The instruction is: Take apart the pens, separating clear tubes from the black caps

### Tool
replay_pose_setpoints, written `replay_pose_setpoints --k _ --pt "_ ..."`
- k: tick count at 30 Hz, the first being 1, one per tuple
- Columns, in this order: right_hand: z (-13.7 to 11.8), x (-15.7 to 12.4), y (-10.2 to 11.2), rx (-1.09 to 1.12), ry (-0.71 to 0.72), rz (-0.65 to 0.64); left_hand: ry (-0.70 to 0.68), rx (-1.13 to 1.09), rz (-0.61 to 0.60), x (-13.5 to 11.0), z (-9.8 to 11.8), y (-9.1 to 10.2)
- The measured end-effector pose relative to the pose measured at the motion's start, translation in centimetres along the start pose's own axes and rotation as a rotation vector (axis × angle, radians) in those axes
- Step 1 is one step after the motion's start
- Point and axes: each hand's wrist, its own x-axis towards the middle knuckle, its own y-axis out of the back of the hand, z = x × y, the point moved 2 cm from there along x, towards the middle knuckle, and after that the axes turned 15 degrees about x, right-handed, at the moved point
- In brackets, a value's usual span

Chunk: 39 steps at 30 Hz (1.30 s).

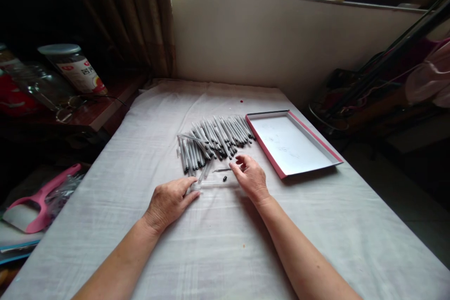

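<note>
A clear pen tube (220,184) lies crosswise in front of me on the pale tablecloth (197,253), between my hands. My left hand (193,186) has thumb and forefinger about its left end; whether they grip it, I cannot tell. Just beyond the tube sit a small black cap (225,178) and a thin dark refill (222,170). My right hand (233,165), fingers curled, is at the refill's right end; I cannot tell if it pinches it. Farther out spreads a pile of black-capped pens (218,136), and right of it a shallow pink-edged tray (305,154). A lidded jar (80,71) stands off to the left.
</note>
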Motion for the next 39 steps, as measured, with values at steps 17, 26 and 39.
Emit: replay_pose_setpoints --k 17,26,39 --pt "-0.4 -1.3 2.4 0.408 -0.031 0.142 0.018 -0.059 0.337 0.3 -0.2 1.6" --pt "-1.9 -3.5 0.9 0.562 -0.009 -0.180 0.035 0.000 0.386 0.4 -0.6 1.4" --pt "-1.4 -3.2 0.9 0.638 -0.089 -0.205 -0.032 -0.106 0.370 0.6 0.0 1.9"
